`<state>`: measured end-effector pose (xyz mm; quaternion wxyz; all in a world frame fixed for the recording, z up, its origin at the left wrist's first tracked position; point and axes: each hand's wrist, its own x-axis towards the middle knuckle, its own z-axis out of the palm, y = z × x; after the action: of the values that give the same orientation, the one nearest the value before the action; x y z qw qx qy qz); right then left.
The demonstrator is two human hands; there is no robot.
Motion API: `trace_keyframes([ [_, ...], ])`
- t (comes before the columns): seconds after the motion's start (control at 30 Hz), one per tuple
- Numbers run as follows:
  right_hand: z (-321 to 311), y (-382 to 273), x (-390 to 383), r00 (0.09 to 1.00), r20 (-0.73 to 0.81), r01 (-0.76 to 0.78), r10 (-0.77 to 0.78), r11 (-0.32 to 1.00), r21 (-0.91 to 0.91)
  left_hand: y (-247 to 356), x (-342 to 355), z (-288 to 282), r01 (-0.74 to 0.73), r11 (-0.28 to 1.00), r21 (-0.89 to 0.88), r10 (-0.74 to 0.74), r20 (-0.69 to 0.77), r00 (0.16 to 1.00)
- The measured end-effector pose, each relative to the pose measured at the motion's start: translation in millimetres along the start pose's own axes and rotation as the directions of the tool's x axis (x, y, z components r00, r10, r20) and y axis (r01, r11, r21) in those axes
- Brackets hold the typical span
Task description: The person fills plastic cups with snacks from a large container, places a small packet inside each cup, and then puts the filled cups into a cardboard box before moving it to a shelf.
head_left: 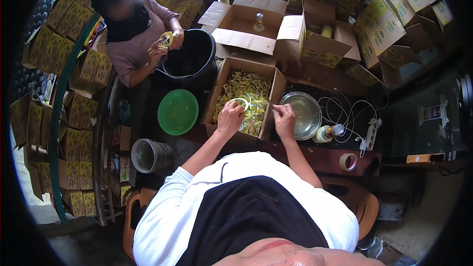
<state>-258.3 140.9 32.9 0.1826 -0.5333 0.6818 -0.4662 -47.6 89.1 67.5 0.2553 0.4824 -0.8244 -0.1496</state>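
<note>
Head view: work is in progress. The left hand (230,118) pinches one pale ring-shaped piece (246,102) between thumb and fingers, directly above the open carton (279,96). The right hand (285,119) is at the near left side of the clear basin (309,118); its fingers are bent, and whether that grip is pressed together or contains anything cannot be told.

Progress, as judged: one piece is in hand; the mass of yellowish pieces (245,84) in the carton remains, and whether these are finished or pending cannot be determined. A co-worker (140,39) handles a yellow item (166,39) at the black bucket (209,66).

Count: one ring held; carton pieces overlap, too many to number; two basins, the clear one and a green one (178,112); two buckets, black and grey (148,156); one capped bottle (324,134) beside the clear basin; one tape roll (348,162) and one power strip (370,134) on the counter (320,155).
</note>
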Motion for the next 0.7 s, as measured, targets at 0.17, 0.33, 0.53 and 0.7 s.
trace_keyframes([
  [0.17,12,-53,-11,0.982,0.034,0.185,-0.185,0.983,-0.014,4,12,2,-0.034,0.994,0.108,0.033,0.010,0.999],
  [0.33,23,-49,-12,0.952,0.114,0.301,-0.285,0.939,-0.167,11,12,-1,-0.063,0.988,0.141,0.065,-0.005,0.998],
  [0.53,40,-27,0,0.952,0.086,0.305,-0.293,0.916,-0.260,21,7,-1,-0.022,0.998,0.058,0.019,0.065,0.998],
  [0.7,35,-22,7,1.000,0.022,-0.002,0.003,1.000,-0.015,10,11,-5,0.022,0.999,0.045,-0.023,0.015,1.000],
])
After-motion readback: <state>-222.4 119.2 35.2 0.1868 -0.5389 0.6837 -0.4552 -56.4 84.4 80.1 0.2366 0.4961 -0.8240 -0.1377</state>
